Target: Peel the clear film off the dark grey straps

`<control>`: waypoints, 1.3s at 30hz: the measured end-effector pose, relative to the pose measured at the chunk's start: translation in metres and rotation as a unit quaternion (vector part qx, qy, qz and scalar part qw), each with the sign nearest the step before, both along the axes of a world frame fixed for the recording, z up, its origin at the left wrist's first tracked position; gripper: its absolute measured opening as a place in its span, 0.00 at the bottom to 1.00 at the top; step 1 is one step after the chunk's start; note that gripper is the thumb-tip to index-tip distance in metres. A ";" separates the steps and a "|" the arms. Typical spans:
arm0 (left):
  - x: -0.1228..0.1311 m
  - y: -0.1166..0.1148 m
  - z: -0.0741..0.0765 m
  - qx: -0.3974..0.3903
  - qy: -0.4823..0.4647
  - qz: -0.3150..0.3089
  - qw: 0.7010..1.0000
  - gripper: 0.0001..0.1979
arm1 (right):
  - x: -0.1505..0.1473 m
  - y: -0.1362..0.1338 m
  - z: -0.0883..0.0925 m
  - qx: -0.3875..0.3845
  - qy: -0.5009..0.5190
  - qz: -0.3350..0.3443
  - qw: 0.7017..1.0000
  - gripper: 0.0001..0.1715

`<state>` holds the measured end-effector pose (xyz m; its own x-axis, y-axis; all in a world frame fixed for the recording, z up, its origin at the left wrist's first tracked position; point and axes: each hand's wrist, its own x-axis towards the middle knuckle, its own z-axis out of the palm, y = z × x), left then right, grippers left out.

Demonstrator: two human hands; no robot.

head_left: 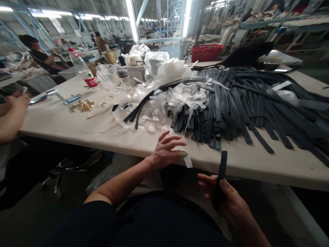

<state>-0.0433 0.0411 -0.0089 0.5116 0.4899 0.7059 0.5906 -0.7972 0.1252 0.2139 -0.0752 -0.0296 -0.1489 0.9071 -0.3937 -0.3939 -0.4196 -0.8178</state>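
Starting at the left edge with a co-worker's hands (16, 103), raised beside the table (55, 121) and holding a small thing too blurred to name. Passing to a blue packet (72, 99) lying flat, with small gold metal pieces (84, 106) scattered just beside it. Finding behind these a plastic bottle (89, 80) with red cap and label, then a crumpled clear bag (108, 77) and a glass jar (125, 79). Coming to the left hand (167, 151) at the table's front edge, fingers spread wide, with a white strip (189, 162) hanging at the thumb tip; cannot tell whether gripped or only touching. Noting beyond it a loose pile of white strips (189, 97), and farther back a red basket (207, 53). Meeting next the right hand (233, 202), narrowed round a black strap (223, 163), pinched between thumb and fingers, free end pointing up near the table's front edge. Finishing with a broad heap of dark straps (236, 106) across the table's right side, many ends turned toward the front, well apart from the jar.
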 end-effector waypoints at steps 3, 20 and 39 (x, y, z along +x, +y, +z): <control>-0.005 -0.024 -0.008 -0.002 -0.029 -0.017 0.999 0.07 | -0.017 0.026 0.018 0.031 0.044 0.086 0.995 0.22; 0.002 -0.064 0.007 -0.665 -0.258 -0.104 0.693 0.24 | -0.048 0.062 0.036 0.222 -0.197 0.100 0.950 0.22; 0.049 -0.036 0.010 -0.716 -0.581 -0.044 0.386 0.16 | -0.009 0.005 0.040 0.259 -0.307 0.094 0.911 0.25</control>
<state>0.0052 0.0048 0.0007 0.3162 0.8199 -0.4772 -0.5474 0.5686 0.6141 0.2053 -0.0700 0.0102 -0.2160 0.9762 0.0180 0.2427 0.0715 -0.9675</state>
